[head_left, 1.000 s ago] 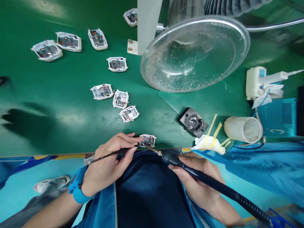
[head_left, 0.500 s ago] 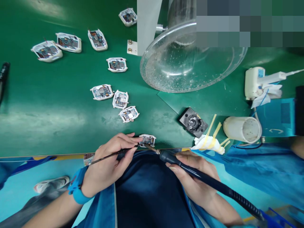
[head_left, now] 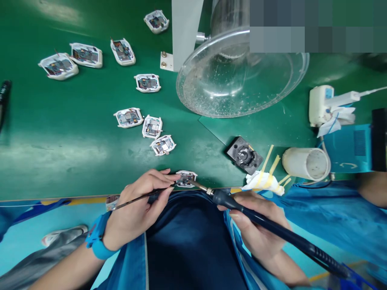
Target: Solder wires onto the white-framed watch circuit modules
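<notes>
At the front edge of the green table lies an opened white watch case [head_left: 186,179] with a circuit board inside. My left hand [head_left: 148,193] is closed around slim dark tweezers [head_left: 136,198], its fingertips at the case's left side. The tips of the tweezers are hard to make out there. In my right hand [head_left: 261,221] is a soldering iron [head_left: 229,201] with a dark handle, gripped like a pen. Its metal tip reaches over the right part of the board; whether it touches cannot be seen.
Several similar opened watch cases [head_left: 148,83] are spread over the table [head_left: 75,149]. A clear fume hood [head_left: 211,100] overhangs the back. To the right are a black soldering iron tip holder [head_left: 244,155], white tissue with yellow strips [head_left: 263,182], a white cup [head_left: 302,163] and a blue box [head_left: 347,147].
My right hand has drawn the soldering iron to the right and slightly down, its tip shifting toward the board's right side. My left hand has stayed nearly still. The view has shifted a little.
</notes>
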Tool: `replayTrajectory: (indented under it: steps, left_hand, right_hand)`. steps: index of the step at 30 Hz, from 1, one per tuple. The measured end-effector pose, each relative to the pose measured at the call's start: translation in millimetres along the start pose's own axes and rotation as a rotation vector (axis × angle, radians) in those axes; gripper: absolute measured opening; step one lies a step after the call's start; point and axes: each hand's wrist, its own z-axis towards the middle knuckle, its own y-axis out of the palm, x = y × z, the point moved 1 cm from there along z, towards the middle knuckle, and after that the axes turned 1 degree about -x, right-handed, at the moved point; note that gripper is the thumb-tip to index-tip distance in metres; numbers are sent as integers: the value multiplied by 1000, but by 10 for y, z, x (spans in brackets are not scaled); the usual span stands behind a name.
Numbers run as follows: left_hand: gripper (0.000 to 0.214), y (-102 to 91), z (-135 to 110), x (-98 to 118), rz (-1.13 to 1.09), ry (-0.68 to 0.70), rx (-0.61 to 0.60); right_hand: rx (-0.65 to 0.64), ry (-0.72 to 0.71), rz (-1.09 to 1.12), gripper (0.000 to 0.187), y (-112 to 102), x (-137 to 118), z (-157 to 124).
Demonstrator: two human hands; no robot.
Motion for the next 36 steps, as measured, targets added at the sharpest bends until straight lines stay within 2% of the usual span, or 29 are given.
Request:
replayTrajectory:
  steps: [2, 4, 7, 12, 24, 31, 36]
  left_hand:
    - [18, -11, 1, -2, 4, -9, -11]
    - [18, -37, 8, -13, -28, -13, -27]
    - [19, -96, 27, -44, -131, -21, -59]
    - [20, -166, 45, -90, -227, -41, -110]
    - [16, -188, 49, -90, -327, -77, -120]
    - [16, -146, 49, -104, -279, -76, -113]
    - [13, -104, 44, -76, -177, -69, -49]
  right_hand:
    - [25, -124, 32, 20, 61, 28, 16]
    - [-6, -227, 58, 28, 142, 57, 36]
    - [-55, -289, 131, 29, 254, 98, 60]
    - [-121, -332, 157, 22, 337, 115, 81]
    - [-110, -347, 88, 11, 384, 134, 100]
    - [-113, -352, 68, 9, 405, 127, 120]
    - [-125, -390, 34, 10, 441, 154, 137]
